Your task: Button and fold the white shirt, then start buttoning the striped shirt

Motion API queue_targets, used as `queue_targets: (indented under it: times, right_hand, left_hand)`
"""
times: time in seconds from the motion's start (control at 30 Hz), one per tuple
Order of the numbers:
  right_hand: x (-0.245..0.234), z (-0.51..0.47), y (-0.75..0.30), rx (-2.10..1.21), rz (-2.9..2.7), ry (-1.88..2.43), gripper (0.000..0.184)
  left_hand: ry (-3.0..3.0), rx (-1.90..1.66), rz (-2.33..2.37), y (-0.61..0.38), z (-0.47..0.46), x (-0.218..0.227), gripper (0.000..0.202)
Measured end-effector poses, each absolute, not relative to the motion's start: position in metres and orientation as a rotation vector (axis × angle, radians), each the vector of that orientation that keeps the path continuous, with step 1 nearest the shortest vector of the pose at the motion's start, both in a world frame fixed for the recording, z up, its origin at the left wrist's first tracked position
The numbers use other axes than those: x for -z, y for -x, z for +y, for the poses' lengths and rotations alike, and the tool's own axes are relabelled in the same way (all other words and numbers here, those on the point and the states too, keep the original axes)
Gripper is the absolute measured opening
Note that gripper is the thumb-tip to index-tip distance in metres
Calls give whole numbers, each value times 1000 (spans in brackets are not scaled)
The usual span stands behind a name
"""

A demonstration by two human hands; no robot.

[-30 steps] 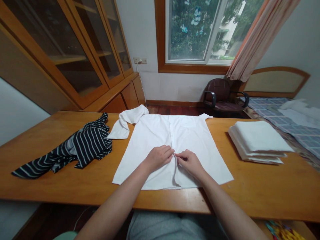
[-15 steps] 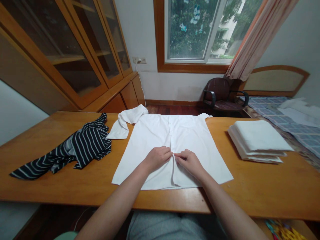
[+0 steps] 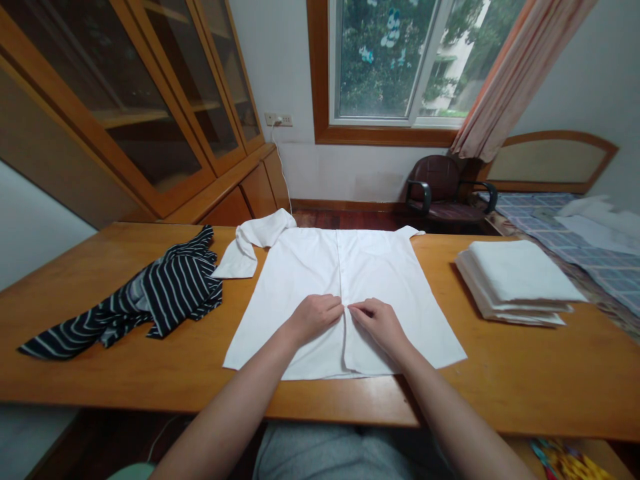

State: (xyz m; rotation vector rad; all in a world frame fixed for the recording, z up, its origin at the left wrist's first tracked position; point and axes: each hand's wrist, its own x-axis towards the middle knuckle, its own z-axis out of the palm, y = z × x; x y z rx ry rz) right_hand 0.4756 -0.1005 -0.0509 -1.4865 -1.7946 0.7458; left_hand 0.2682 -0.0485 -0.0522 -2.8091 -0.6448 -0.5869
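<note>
A white button-up shirt (image 3: pixel 395 280) lies spread on the wooden table, its hem toward me and its upper end at the far edge. One sleeve is folded out to the left. My left hand (image 3: pixel 318 316) is closed on the front edge of the shirt, left of the button line. Just across from it, my right hand (image 3: pixel 378 323) pinches the other side of that front edge between thumb and finger. Below my hands the front parts in a narrow gap down to the hem. Any button between the fingertips is too small to make out.
A crumpled black-and-white striped garment (image 3: pixel 175 290) lies left on the table (image 3: pixel 525 373). A stack of folded white cloth (image 3: pixel 520 273) sits at the right. Beyond the table are a glass-door cabinet (image 3: pixel 220 120), an armchair (image 3: pixel 437 183) and a bed (image 3: pixel 575 220).
My fingertips have shifted very slightly at the front edge. The shirt and the things around it have stayed where they were.
</note>
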Motion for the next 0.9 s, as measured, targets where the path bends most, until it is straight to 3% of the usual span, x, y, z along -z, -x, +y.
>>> queue_targets:
  times: [0.3,0.9]
  right_hand:
    - [54,-102,-472,-633,-1833,1455,13]
    - [58,-102,-470,95,-2280,1504,19]
  left_hand:
    - [2810,610,-629,-269,-49,51,23]
    - [2867,562,-614,-267,-47,56,23]
